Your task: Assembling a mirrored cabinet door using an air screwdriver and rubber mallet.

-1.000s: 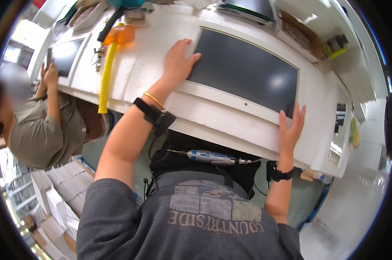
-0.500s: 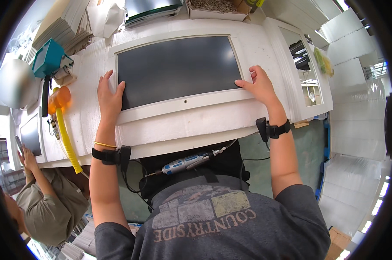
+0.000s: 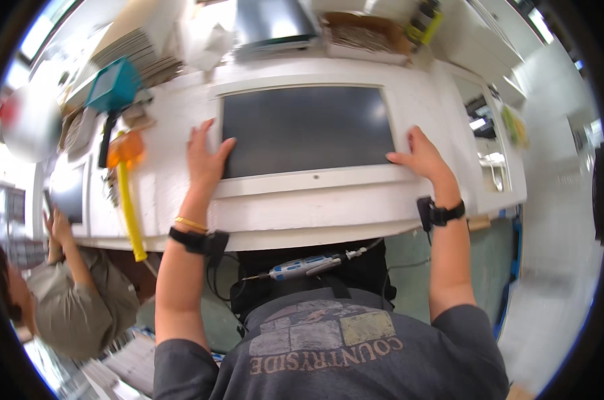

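Observation:
A dark flat panel in a white frame lies flat before me on the white work surface. At its left side is my left hand, fingers spread beyond the frame's outer edge and thumb reaching the panel's left border. My right hand is at the opposite side, its thumb on the panel's lower right border. That hand's other fingers stand apart from the thumb, slightly curled outside the frame. Neither hand is wrapped round anything. A small round dark spot shows on the frame's near bar.
A grey-blue rotary tool hangs below the table's front edge. To the left are a teal device and an orange-headed tool with a yellow coiled hose. Another white frame lies right. A box of small pieces stands behind; a co-worker sits left.
The whole view has shifted, so everything appears farther right and lower, with some blur. My hands keep much the same places beside the framed panel.

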A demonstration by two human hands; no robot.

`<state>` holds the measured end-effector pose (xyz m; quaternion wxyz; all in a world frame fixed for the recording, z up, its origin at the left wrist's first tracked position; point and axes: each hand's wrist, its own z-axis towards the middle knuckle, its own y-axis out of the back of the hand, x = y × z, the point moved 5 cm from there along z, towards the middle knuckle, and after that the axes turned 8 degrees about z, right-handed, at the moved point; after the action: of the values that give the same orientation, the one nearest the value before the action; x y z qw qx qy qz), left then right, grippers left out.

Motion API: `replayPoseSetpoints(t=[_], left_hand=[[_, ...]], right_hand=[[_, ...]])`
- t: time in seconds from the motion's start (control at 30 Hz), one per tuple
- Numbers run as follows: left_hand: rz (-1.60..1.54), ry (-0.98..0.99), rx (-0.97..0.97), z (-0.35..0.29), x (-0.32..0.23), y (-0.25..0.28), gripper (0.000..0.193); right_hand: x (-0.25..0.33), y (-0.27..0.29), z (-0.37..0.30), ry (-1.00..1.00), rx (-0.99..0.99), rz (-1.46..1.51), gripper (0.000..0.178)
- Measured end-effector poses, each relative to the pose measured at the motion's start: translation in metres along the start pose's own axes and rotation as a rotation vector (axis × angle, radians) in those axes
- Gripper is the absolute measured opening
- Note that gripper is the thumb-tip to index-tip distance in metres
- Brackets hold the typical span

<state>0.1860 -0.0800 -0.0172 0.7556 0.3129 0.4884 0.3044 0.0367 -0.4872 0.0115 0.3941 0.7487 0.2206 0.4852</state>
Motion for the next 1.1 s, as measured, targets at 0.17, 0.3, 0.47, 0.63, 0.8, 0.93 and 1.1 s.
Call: replayPoseSetpoints(t=[0.17, 0.3, 0.47, 0.63, 0.8, 0.93, 1.1], left_hand=[[0.053, -0.03, -0.062, 0.002, -0.002, -0.008, 0.057], [0.036, -0.009, -0.038, 0.0, 0.001, 0.0, 0.06], [-0.407, 0.128, -0.046, 0.008, 0.021, -0.004, 0.056], [-0.319, 0.131, -0.174, 0.023, 0.058, 0.013, 0.052], [0.266, 0.13, -0.331, 0.031, 0.103, 0.046, 0.052], [0.247, 0.075, -0.408, 0.019, 0.108, 0.054, 0.05], [0.132, 0.162, -0.342, 0.018, 0.112, 0.052, 0.05]], right_hand=[[-0.007, 0.001, -0.012, 0.124, -0.057, 0.015, 0.061], [0.001, -0.008, -0.023, 0.062, -0.093, -0.158, 0.069], [0.074, -0.014, -0.057, 0.333, 0.029, -0.353, 0.062], [0.215, -0.035, -0.089, 0.454, 0.35, 0.498, 0.046], [0.32, -0.094, -0.071, 0.256, 0.732, 1.028, 0.048], [0.388, -0.154, -0.047, 0.123, 0.866, 1.218, 0.042], [0.458, -0.225, -0.011, 0.111, 0.859, 1.148, 0.025]])
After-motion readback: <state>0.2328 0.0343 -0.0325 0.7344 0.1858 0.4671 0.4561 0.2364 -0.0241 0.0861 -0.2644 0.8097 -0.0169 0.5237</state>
